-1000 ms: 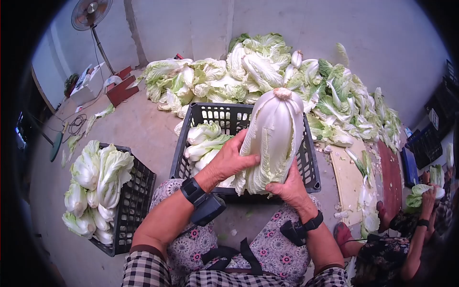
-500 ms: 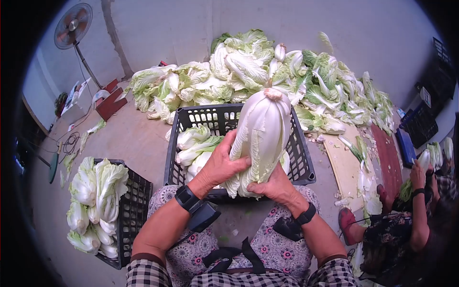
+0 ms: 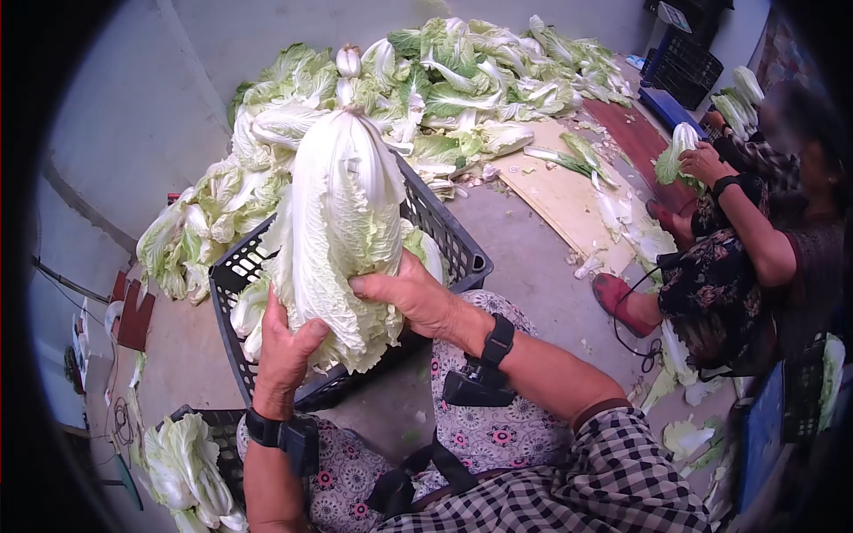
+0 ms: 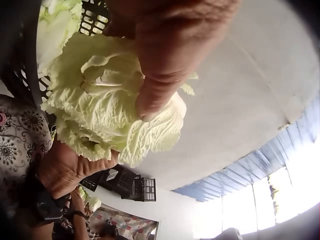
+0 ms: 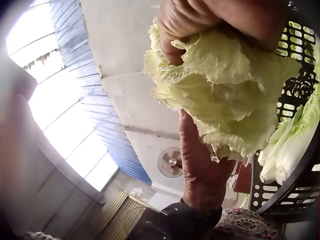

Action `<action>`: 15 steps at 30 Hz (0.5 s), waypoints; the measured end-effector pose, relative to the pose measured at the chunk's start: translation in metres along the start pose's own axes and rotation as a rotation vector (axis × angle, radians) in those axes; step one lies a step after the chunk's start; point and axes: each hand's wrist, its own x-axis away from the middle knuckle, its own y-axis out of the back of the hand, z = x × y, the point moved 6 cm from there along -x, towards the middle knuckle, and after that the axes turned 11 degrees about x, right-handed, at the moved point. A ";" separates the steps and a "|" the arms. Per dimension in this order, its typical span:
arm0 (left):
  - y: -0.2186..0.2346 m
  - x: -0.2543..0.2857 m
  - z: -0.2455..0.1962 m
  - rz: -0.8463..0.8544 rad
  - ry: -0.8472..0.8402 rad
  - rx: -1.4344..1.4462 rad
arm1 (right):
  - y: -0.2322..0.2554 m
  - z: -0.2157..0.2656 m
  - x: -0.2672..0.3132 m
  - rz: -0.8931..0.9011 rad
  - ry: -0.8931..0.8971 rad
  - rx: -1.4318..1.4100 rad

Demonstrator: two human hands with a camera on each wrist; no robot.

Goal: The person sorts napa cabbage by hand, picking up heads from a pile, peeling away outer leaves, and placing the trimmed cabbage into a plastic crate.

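A large Chinese cabbage (image 3: pixel 346 213) stands stem end up between both hands, over a black plastic crate (image 3: pixel 469 253). My left hand (image 3: pixel 284 355) grips its lower left side near the leaf tips. On the lower right side, my right hand (image 3: pixel 413 298) grips it, thumb across the outer leaves. The left wrist view shows the left thumb (image 4: pixel 157 90) pressing on the pale, frilled leaf ends (image 4: pixel 110 110). Seen from the right wrist, the leaf ends (image 5: pixel 220 95) hang loosely between the two hands. More cabbages (image 5: pixel 290 145) lie inside the crate.
Behind the crate, a heap of cabbages and loose leaves (image 3: pixel 471 80) lies along the wall. Another crate, with cabbages (image 3: pixel 187 466), stands at lower left. To the right, a seated person (image 3: pixel 755 240) handles a cabbage (image 3: pixel 682 147) near a board (image 3: pixel 560 200) strewn with leaves.
The head view has swung right, so the crate and heap appear farther left and more of the seated person shows. Both hands keep hold of the cabbage, which stays stem end up.
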 end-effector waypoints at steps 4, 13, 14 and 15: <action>0.003 -0.001 0.013 -0.002 0.050 0.016 | -0.008 0.002 0.000 0.078 0.094 -0.032; -0.006 -0.008 0.015 0.067 -0.008 -0.221 | 0.033 0.022 0.005 -0.264 0.203 -0.041; -0.011 -0.006 0.012 0.063 0.012 -0.175 | 0.044 0.028 0.006 -0.278 0.211 -0.055; -0.017 -0.005 0.007 0.056 0.033 -0.130 | 0.057 0.034 0.006 -0.292 0.219 -0.071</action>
